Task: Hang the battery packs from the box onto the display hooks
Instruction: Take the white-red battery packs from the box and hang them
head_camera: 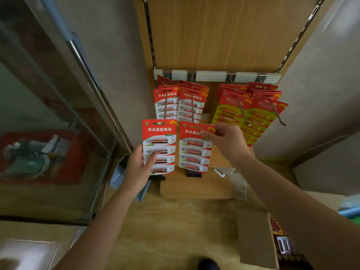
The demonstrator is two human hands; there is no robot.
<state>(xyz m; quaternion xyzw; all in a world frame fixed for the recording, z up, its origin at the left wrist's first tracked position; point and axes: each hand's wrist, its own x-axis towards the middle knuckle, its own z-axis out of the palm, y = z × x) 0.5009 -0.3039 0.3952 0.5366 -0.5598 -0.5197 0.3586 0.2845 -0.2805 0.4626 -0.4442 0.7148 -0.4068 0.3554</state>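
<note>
My left hand (pixel 138 166) grips the lower left corner of a red and white battery pack (pixel 159 146), holding it upright. My right hand (pixel 224 141) pinches the top right corner of a second, like battery pack (pixel 194 151) just to its right. Both packs hang in the air below the display hooks. On the two left hooks (pixel 191 106) hang several red and white packs (pixel 178 103). The two right hooks (pixel 243 112) carry several red and yellow-green packs (pixel 251 114). The cardboard box (pixel 257 238) stands open at the bottom right, with more packs (pixel 278 230) inside.
A wooden back panel (pixel 214 32) with slotted rails rises above the hook bar (pixel 214 76). A glass display case (pixel 48 133) stands at the left. A low wooden shelf (pixel 194 188), a grey-blue bin (pixel 120 176) and a white plastic item (pixel 239 186) lie below the hooks.
</note>
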